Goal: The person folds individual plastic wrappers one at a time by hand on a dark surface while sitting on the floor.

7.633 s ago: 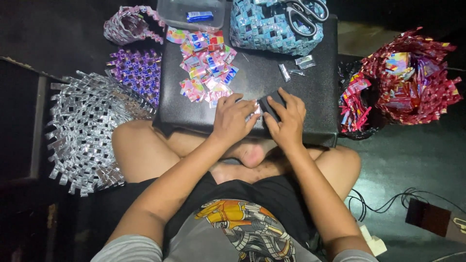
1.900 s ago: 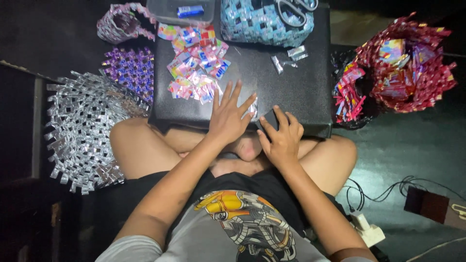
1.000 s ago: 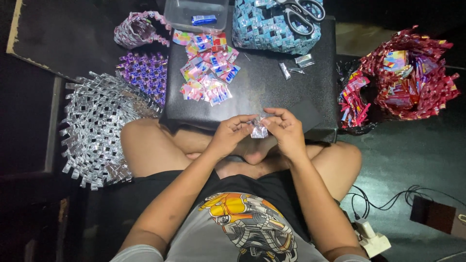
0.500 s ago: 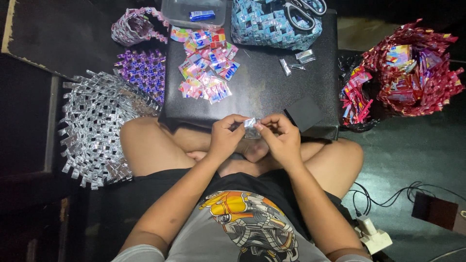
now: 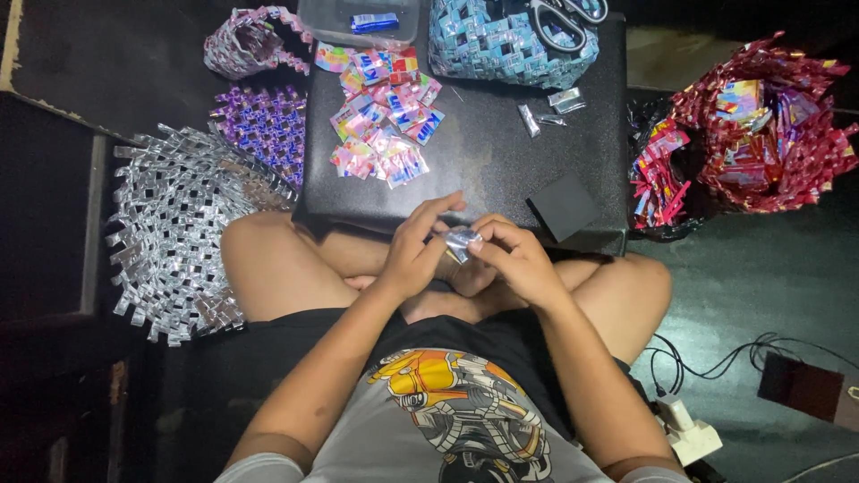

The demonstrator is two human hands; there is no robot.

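Observation:
My left hand (image 5: 413, 253) and my right hand (image 5: 516, 258) meet above my crossed legs, at the near edge of a black low table (image 5: 488, 161). Both pinch a small folded silver wrapper strip (image 5: 461, 241) between their fingertips. A pile of colourful wrapper pieces (image 5: 383, 114) lies on the table's far left part. Two or three folded silver strips (image 5: 546, 109) lie near the far right, and a small black square block (image 5: 563, 206) sits by the right near corner.
A silver woven mat (image 5: 174, 233) and a purple woven piece (image 5: 261, 130) lie left of the table. A blue woven basket (image 5: 501, 40) with scissors (image 5: 564, 13) stands at the back. A red woven basket (image 5: 761, 116) sits right. Cables and a plug (image 5: 689, 429) lie lower right.
My hands were pressed flat on the table's near edge. They lifted off, drew back toward me over my legs, and now hold the silver strip between the fingertips.

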